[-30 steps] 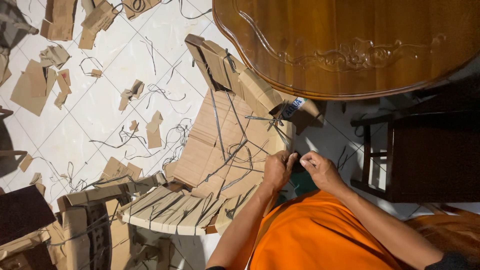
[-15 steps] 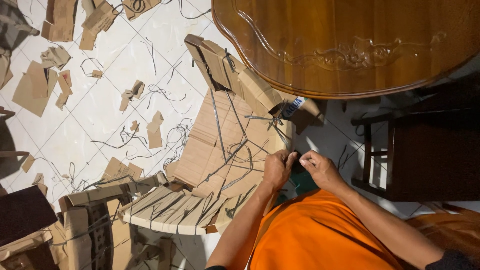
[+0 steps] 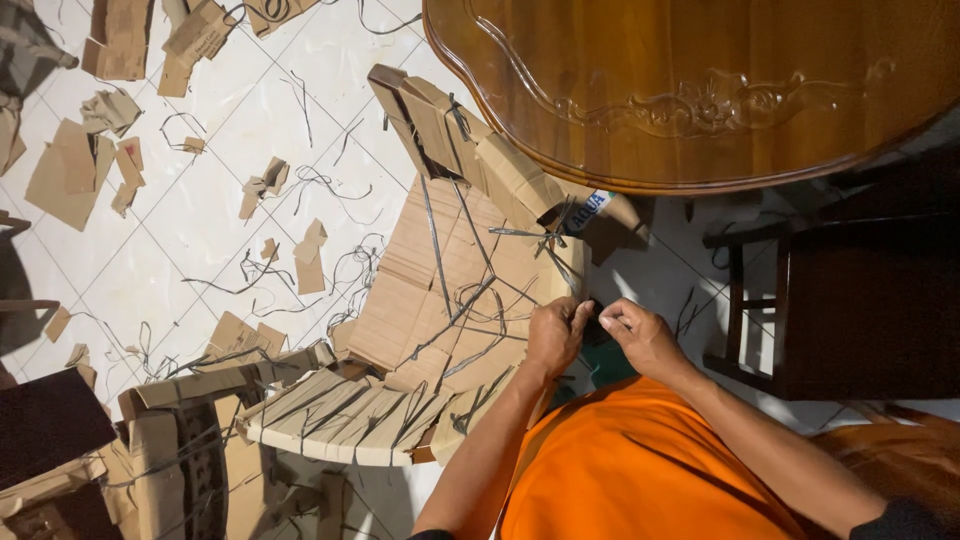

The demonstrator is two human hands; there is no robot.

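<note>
Together, the left hand (image 3: pixel 553 333) and right hand (image 3: pixel 640 335) pinch shut on a dark strap end between them, at three o'clock of the strapped cardboard bundle (image 3: pixel 440 300), seemingly to hold it taut.

Both forearms reach up from the orange-clad torso (image 3: pixel 640 470) and converge just above it. The left hand (image 3: pixel 556 335) is curled into a loose fist, knuckles turned upward, fingers folded in and its grip closed, thumb side facing the other hand. The right hand (image 3: pixel 640 335) sits just beside it, almost touching, fingers bent and pinched inward toward the left hand's fingertips. What lies between the two grips is too small and shadowed to tell. The left forearm runs up steeply from the torso's left edge; the right forearm comes in at a shallower slant from the lower right, bare to the wrist.
</note>
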